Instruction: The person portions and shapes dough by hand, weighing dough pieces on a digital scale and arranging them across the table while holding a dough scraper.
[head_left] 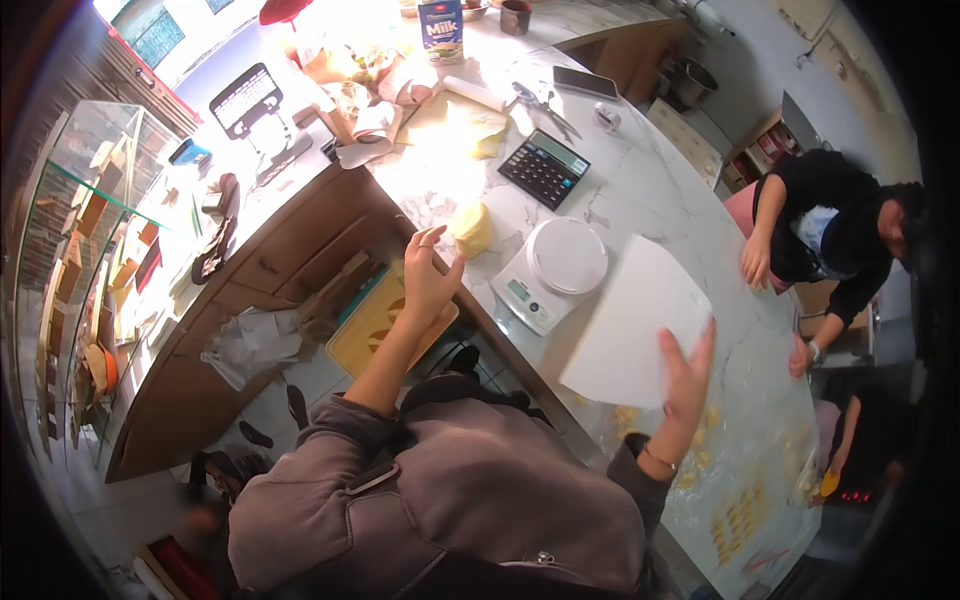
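Observation:
My left hand (430, 278) is raised at the counter's edge, fingers curled loosely and thumb apart, with nothing in it. Just beyond its fingertips sits a ball of yellow dough (472, 228). My right hand (686, 378) has its fingers stretched out at the right edge of a white sheet (630, 318); the thumb overlaps the sheet, and I cannot tell whether the hand bears any of its weight. A white digital kitchen scale (540, 295) with a round platform stands between the dough and the sheet.
Beyond the scale lie a calculator (544, 168), scissors (546, 108) and a phone (585, 82). A milk carton (441, 32) stands farther back. Small yellow pieces (738, 522) lie in rows at lower right. Two people (825, 215) work across the counter. A yellow tray (362, 335) is below, left.

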